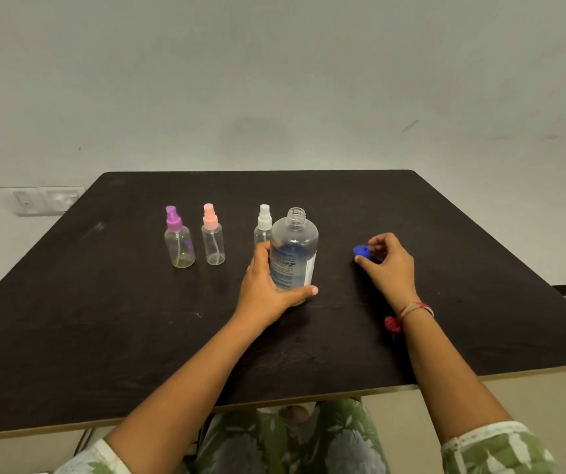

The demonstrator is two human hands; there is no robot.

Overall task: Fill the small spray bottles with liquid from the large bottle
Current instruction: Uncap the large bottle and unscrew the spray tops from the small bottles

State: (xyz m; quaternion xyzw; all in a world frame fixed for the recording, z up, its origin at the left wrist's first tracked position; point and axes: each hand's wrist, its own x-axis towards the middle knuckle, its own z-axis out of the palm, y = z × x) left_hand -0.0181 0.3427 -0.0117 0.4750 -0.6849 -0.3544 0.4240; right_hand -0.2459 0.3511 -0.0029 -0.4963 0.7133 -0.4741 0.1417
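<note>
The left hand (267, 285) grips the uncapped large bottle (294, 251) (upright on the worktop (103, 319)); right of it, the right hand (389, 265) pinches the blue cap (360, 251). Careless tilting could spill liquid or knock the white spray bottle (263, 225) just behind.

counter (103, 319): matt black-brown top, pale tan edge. purple-topped bottle (179, 241), pink-topped bottle (213, 239), white-topped bottle (263, 224): clear bodies, the first faintly yellow-tinted. large bottle (295, 248): clear, with a white label printed in blue. cap (360, 251): bright blue. wrist threads (411, 311): red and tan, with a red knot. sleeve (493, 449) and lap fabric (291, 439): white ground, green leaf print with grey-blue flowers. wall (274, 80): plain pale grey.
</note>
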